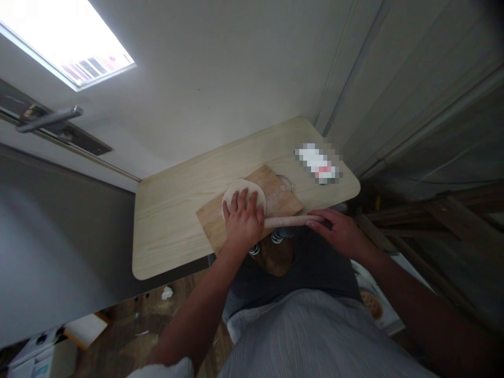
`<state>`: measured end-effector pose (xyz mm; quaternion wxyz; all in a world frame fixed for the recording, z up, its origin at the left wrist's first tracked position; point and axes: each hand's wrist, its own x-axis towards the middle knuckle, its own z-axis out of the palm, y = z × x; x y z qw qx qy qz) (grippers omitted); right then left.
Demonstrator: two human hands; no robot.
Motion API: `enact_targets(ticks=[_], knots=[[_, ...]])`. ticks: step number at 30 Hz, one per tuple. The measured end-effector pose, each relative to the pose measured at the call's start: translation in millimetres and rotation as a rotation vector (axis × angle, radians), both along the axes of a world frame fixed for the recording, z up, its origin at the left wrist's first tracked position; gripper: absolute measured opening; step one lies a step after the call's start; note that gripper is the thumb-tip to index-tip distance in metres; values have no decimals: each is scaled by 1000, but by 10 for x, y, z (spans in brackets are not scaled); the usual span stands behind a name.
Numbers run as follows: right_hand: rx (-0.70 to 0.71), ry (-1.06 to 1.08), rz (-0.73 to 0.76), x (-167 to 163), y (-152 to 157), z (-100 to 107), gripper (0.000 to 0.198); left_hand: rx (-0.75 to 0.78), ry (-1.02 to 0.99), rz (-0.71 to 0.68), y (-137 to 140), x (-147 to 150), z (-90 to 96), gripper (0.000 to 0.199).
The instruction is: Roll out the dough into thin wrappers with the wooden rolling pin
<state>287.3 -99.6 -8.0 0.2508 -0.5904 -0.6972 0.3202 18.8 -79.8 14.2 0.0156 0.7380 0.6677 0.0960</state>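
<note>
A round, flat sheet of dough (252, 188) lies on a wooden cutting board (210, 216). My left hand (244, 218) rests on it, palm down with the fingers spread, covering its near part. In my right hand (334, 226) is the far right end of a pale rolling pin (289, 221), gripped between thumb and fingers. The pin crosses the board's near edge, and its left end reaches the dough's edge beside my left hand. Pale flour marks show on the board's right part.
The board sits on a light wood table (173, 210) against a white door with a metal handle (49, 119). A pixelated flat object (317, 163) lies at the table's right. A metal ring (286, 181) is at the board's corner. Crumpled white paper (167, 293) lies on the floor.
</note>
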Motion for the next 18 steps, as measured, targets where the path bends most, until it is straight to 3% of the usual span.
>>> enact_targets(ticks=[7, 18], knots=[[-41, 5, -67, -17, 48, -24, 39, -26, 69, -16, 224, -1, 12, 51], [-68, 4, -168, -100, 231, 116, 38, 28, -10, -59, 694, -10, 48, 44]])
